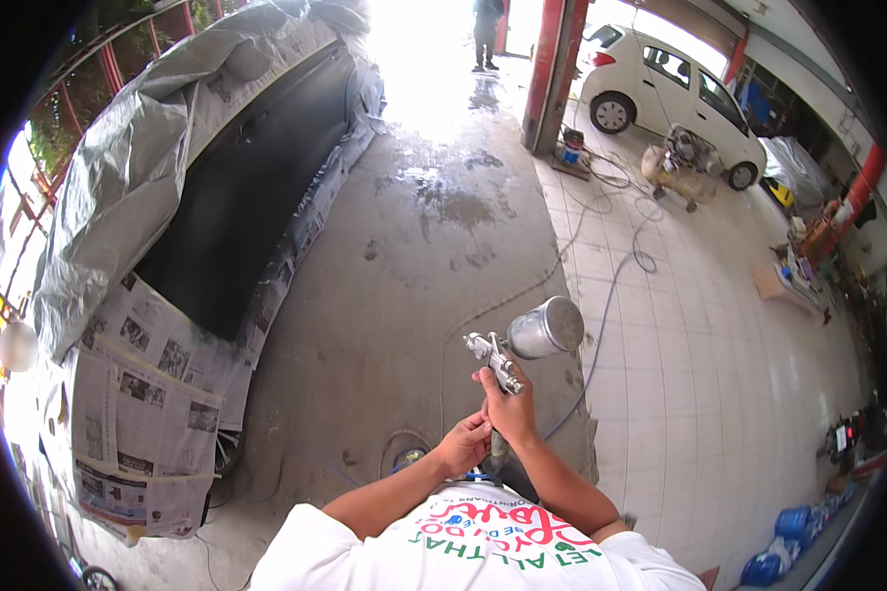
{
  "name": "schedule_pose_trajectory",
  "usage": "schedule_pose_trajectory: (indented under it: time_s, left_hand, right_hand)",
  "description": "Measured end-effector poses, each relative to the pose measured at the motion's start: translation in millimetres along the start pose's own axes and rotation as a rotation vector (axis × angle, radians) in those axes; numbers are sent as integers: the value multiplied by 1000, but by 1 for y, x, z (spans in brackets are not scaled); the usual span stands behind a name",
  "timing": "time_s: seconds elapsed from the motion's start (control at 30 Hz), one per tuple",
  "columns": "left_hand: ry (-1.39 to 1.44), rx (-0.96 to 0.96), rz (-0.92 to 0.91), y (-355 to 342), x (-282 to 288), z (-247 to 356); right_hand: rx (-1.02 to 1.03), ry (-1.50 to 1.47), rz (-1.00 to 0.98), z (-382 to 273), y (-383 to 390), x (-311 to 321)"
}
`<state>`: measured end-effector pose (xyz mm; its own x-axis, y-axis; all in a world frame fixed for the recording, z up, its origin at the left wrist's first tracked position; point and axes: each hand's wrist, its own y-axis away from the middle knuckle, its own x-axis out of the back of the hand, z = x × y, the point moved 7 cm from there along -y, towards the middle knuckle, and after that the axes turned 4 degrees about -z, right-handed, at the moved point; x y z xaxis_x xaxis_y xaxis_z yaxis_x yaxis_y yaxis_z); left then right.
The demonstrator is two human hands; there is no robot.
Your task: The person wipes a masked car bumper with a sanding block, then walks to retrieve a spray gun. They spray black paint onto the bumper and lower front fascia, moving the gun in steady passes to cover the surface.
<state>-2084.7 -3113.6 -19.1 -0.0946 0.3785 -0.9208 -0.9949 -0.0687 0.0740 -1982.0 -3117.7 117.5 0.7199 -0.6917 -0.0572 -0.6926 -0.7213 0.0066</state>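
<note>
My right hand [510,408] grips a metal spray gun [497,357] with a silver cup [548,325] on it, held in front of my chest. Just below and left of it, my left hand [461,445] has its fingers closed at the lower end of the gun's handle, by the hose fitting [499,454]; exactly what they pinch is partly hidden. At my left is a car masked with newspaper [148,414] and grey plastic sheeting [108,217], leaving a dark door panel [236,207] exposed.
A red column [552,69] stands ahead; beyond it are a white car [670,84], an air compressor [678,172] and hoses [613,276] across the floor. A person [486,34] stands at the bright far opening. Blue water bottles [763,566] lie at lower right.
</note>
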Motion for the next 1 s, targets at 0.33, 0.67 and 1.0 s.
schedule_pose_trajectory:
  time_s: [0.33, 0.67, 1.0]
  left_hand:
    - [-9, -349, 363, -224, 36, 186]
    - [98, -470, 376, -471, 127, 378]
    - [-1265, 425, 700, -553, 344, 457]
  right_hand:
    - [4, -2, -197, -5, -307, -10]
    - [-202, -42, -422, 26, -628, -25]
    - [98, 280, -659, 42, -884, -122]
